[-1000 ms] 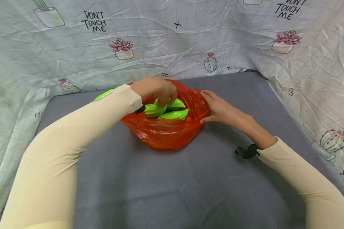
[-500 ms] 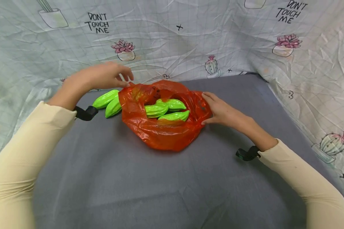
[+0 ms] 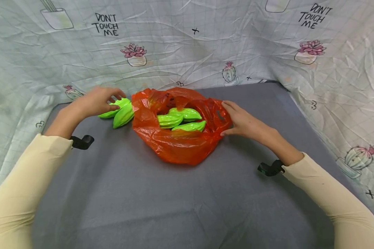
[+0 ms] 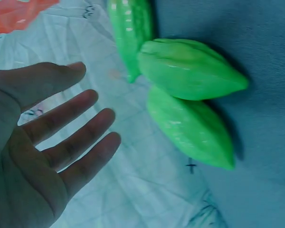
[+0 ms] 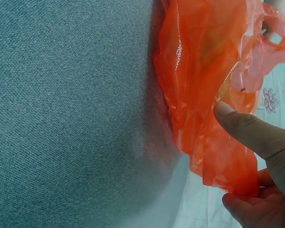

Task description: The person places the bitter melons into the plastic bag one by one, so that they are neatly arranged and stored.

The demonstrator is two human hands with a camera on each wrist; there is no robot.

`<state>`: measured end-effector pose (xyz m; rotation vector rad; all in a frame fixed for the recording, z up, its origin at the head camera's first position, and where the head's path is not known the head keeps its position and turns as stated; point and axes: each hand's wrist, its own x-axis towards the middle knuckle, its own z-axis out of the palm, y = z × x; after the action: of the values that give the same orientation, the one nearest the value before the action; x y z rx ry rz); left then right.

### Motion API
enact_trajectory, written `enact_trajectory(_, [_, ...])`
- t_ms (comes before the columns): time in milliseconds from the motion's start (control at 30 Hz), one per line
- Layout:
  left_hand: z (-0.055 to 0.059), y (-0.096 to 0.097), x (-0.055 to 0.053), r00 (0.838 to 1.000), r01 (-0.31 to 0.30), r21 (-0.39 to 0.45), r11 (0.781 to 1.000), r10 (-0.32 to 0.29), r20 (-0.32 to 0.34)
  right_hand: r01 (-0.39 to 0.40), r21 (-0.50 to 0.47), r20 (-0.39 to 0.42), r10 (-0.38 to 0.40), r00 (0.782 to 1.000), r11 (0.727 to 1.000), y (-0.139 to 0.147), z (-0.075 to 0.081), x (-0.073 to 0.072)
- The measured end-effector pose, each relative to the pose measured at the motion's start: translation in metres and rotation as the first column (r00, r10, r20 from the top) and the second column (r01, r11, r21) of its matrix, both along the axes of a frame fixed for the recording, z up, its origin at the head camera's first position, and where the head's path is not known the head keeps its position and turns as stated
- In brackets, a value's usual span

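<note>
A red plastic bag (image 3: 180, 148) lies mouth-open mid-table, with bright green, ridged, pointed fruits (image 3: 169, 121) showing inside. My right hand (image 3: 243, 119) holds the bag's right side; in the right wrist view the thumb (image 5: 247, 128) lies on the near face of the plastic, fingers behind it. Left of the bag, my left hand (image 3: 96, 102) hovers with spread, relaxed fingers over more green fruits (image 3: 123, 116), holding nothing. Three of these fruits (image 4: 190, 71) lie close together in the left wrist view, apart from the fingertips. The hand partly hides them in the head view.
A grey cloth-covered table (image 3: 162, 207) extends in front of the bag. Behind and to the sides hangs a white printed curtain (image 3: 180, 52), close to the table's back edge. The bag's loop handle (image 5: 278, 35) shows at the upper right in the right wrist view.
My left hand has left the fruits in the bag, moved left past the bag's rim and come down over the fruits outside. My right hand has stayed at the bag's right side.
</note>
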<state>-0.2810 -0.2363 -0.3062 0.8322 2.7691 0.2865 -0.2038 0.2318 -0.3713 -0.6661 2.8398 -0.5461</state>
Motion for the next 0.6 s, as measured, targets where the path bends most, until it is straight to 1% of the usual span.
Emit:
enact_trajectory(133, [-0.011,-0.009,-0.005,0.999,0.001,0.012,1.0,0.0,-0.038,0.006,-0.004,0.0,-0.006,1.0,1.0,0.001,0.0,0.0])
enact_trajectory(300, [-0.022,-0.018,-0.011,0.997,-0.009,0.055,0.998,0.013,-0.07,0.012,-0.015,0.007,-0.012,1.0,1.0,0.003,-0.001,0.002])
enact_trajectory(400, [-0.028,-0.017,-0.014,0.996,-0.008,0.069,0.998,0.014,-0.083,0.017,-0.018,0.011,-0.016,1.0,1.0,0.003,-0.002,0.003])
enact_trajectory(500, [-0.033,-0.013,-0.02,0.996,0.009,0.068,0.998,-0.003,-0.09,0.021,-0.023,0.014,-0.02,1.0,1.0,0.002,-0.002,0.003])
enact_trajectory(600, [-0.037,-0.004,-0.028,0.998,0.042,0.056,0.998,-0.038,-0.059,0.022,-0.028,0.015,-0.021,1.0,0.999,0.001,-0.002,0.003])
